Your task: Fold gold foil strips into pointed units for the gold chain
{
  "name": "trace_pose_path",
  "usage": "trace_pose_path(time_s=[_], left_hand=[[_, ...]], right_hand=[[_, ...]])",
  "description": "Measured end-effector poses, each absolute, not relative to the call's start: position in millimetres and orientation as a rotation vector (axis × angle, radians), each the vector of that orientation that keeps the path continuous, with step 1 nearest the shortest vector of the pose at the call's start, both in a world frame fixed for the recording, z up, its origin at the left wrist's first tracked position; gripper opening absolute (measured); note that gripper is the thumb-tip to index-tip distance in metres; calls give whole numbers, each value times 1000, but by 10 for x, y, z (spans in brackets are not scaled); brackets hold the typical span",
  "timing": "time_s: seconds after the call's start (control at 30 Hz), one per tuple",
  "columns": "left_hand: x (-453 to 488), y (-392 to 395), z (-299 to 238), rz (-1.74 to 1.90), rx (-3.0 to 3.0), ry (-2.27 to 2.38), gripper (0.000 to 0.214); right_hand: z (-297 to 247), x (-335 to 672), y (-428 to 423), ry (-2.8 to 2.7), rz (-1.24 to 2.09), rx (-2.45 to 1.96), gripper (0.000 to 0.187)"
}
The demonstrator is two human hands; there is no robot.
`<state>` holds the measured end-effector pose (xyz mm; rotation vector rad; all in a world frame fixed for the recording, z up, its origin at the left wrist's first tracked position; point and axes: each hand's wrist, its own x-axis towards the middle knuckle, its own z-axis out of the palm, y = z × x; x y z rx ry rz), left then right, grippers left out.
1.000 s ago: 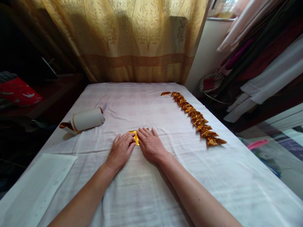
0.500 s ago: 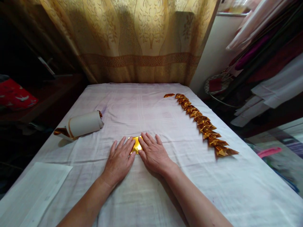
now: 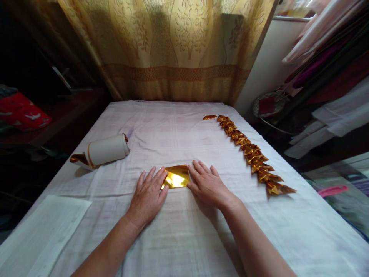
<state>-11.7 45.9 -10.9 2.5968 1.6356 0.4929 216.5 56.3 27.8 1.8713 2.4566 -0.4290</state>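
Clock face centred on the foil [image 3: 177, 177]. Flat on the white-covered surface [image 3: 170, 132], gold side up, glare across the middle; long edges toward 12 and 6, short edges toward 3 and 9.

Left hand [image 3: 148, 196] at 8, palm down, fingertips over the foil's 9 o'clock end, that edge partly hidden. Right hand [image 3: 209, 184] just past 3, palm down, fingertips along the 3 o'clock edge; touching or barely apart, cannot tell. Both hands wide, fingers slightly fanned, nothing gripped. Most of the foil in the gap between, upper and lower edges in plain sight.

Roll [image 3: 106, 151] between 9 and 10, on its side, white outside, gold showing at both ends; loose flap toward 9, near the surface's left edge. Sheet [image 3: 43, 234] at 8, pale, flat, close to the same edge, lower part out of view. Fair room from both to the left hand.

Row [image 3: 250, 152] of folded gold pieces, overlapping, slanting from between 1 and 2 to just past 3; near tip close to the right edge. Lone piece [image 3: 210, 117] at 1, just beside the row's far end. Good room from right hand to row.

Longest run toward 12: lightly creased surface up to the far edge, curtain [image 3: 178, 38] beyond.
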Motion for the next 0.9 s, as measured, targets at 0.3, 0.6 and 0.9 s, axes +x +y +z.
trace_pose_path(time_s=[0.3, 0.6, 0.9], left_hand=[[-93, 448, -69, 463, 2571, 1643, 44], [-113, 449, -102, 451, 2601, 1640, 49], [-292, 528, -78, 278, 2585, 1532, 55]], right_hand=[[312, 1751, 493, 2727, -246, 1937, 59], [212, 1806, 469, 2657, -537, 1710, 57], [348, 2114, 576, 2615, -537, 1663, 54]])
